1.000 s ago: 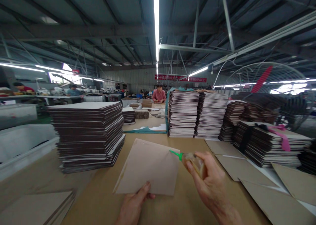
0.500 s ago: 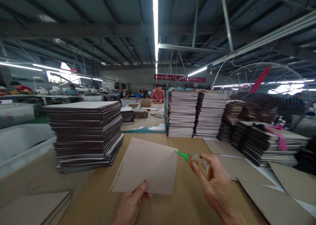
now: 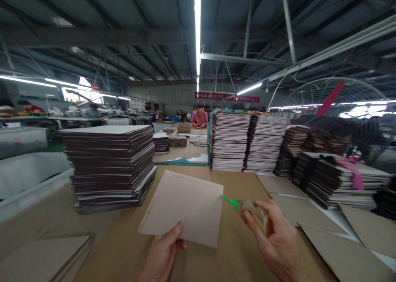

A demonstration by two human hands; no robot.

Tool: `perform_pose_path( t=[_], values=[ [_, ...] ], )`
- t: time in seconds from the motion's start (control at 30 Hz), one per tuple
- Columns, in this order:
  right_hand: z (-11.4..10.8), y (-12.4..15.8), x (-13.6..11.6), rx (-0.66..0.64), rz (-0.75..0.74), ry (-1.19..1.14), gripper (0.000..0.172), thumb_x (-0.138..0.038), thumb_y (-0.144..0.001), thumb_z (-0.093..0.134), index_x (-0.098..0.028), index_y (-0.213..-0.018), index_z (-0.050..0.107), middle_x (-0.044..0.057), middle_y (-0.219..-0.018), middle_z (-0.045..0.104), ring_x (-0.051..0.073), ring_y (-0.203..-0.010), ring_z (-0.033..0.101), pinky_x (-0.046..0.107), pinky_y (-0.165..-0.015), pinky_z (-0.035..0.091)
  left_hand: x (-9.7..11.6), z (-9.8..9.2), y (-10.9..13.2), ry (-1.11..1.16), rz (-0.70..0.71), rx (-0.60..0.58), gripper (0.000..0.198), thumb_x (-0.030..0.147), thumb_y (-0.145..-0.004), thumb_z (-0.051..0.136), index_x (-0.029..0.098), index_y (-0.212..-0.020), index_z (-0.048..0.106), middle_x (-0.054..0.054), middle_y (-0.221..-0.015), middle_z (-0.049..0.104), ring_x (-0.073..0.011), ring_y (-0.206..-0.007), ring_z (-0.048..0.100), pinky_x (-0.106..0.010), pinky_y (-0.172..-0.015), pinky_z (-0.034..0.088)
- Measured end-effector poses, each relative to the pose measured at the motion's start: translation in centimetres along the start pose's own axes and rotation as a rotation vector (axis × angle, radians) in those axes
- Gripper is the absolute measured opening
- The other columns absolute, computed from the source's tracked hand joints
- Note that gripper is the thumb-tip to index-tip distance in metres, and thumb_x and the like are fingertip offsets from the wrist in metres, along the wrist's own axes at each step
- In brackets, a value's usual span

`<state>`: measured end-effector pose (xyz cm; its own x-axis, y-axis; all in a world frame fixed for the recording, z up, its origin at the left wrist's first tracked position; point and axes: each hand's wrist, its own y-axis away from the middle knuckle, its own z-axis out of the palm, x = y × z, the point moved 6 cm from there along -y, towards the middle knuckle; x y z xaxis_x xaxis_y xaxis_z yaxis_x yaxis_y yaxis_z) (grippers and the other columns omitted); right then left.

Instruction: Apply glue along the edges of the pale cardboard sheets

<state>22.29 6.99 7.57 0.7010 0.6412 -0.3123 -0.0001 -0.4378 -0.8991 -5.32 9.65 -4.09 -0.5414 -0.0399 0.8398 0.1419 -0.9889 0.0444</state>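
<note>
My left hand (image 3: 165, 249) grips a square greyish cardboard sheet (image 3: 185, 207) by its near edge, thumb on top and fingers underneath. A narrow glossy strip, which looks like glue, runs along the sheet's left and far edges. In my right hand (image 3: 275, 240) is a squeeze glue bottle (image 3: 254, 214) with brownish contents, lying nearly level. Its thin green nozzle (image 3: 229, 200) points left, with the tip at the sheet's right edge just below the far right corner; whether it touches I cannot tell.
A tall stack of dark-edged boards (image 3: 109, 168) stands at left, with taller board stacks (image 3: 230, 142) behind and right. Loose cardboard sheets (image 3: 340, 245) lie at right beside a tied bundle (image 3: 337, 179). A white bin (image 3: 34, 179) is far left. Another person (image 3: 199, 117) sits across.
The nozzle tip has moved slightly down along the sheet's right edge, away from the far right corner. My right hand has shifted a little right and nearer; the sheet has tilted slightly.
</note>
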Motion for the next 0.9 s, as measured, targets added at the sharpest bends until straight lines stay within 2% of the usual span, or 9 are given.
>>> perform_pose_path(
  t=[0.33, 0.53, 0.67, 0.83, 0.9],
  values=[
    [0.1, 0.1, -0.2, -0.046, 0.006, 0.017, 0.029, -0.049, -0.098, 0.053, -0.02, -0.104, 0.055, 0.003, -0.096, 0.057, 0.018, -0.082, 0.058, 0.026, -0.068, 0.047, 0.2, -0.1, -0.1, -0.004, 0.013, 0.011, 0.036, 0.037, -0.059, 0.087, 0.015, -0.084, 0.072, -0.004, -0.086, 0.067, -0.0181, -0.075, 0.056, -0.025, -0.048, 0.05],
    [0.1, 0.4, -0.2, -0.166, 0.028, -0.004, 0.027, -0.048, -0.097, 0.054, -0.021, -0.104, 0.056, 0.003, -0.096, 0.058, 0.018, -0.079, 0.059, 0.026, -0.065, 0.048, 0.1, -0.4, -0.4, -0.01, 0.028, 0.019, 0.036, 0.035, -0.062, 0.086, 0.017, -0.089, 0.071, -0.002, -0.087, 0.067, -0.0171, -0.073, 0.056, -0.024, -0.048, 0.049],
    [-0.4, 0.5, 0.0, -0.105, 0.046, 0.011, 0.03, -0.05, -0.096, 0.054, -0.021, -0.102, 0.056, 0.002, -0.094, 0.057, 0.018, -0.077, 0.059, 0.026, -0.064, 0.048, 0.1, -0.3, -0.4, -0.015, 0.043, 0.008, 0.034, 0.035, -0.063, 0.086, 0.017, -0.089, 0.071, -0.002, -0.085, 0.067, -0.0168, -0.072, 0.056, -0.024, -0.047, 0.049],
    [-0.1, 1.0, -0.4, -0.152, 0.038, -0.03, 0.027, -0.048, -0.097, 0.054, -0.021, -0.103, 0.056, 0.002, -0.095, 0.057, 0.017, -0.079, 0.059, 0.025, -0.065, 0.047, 0.1, -0.3, -0.3, -0.016, 0.026, 0.012, 0.034, 0.035, -0.063, 0.086, 0.016, -0.088, 0.072, -0.003, -0.086, 0.068, -0.017, -0.073, 0.057, -0.023, -0.047, 0.048],
    [-0.3, 1.1, -0.4, -0.127, 0.047, -0.021, 0.028, -0.049, -0.096, 0.055, -0.021, -0.102, 0.056, 0.002, -0.095, 0.057, 0.017, -0.079, 0.058, 0.025, -0.066, 0.047, 0.1, -0.3, -0.3, -0.013, 0.018, 0.003, 0.033, 0.035, -0.063, 0.086, 0.015, -0.086, 0.072, -0.003, -0.085, 0.068, -0.0169, -0.072, 0.057, -0.022, -0.047, 0.048]
  ],
)
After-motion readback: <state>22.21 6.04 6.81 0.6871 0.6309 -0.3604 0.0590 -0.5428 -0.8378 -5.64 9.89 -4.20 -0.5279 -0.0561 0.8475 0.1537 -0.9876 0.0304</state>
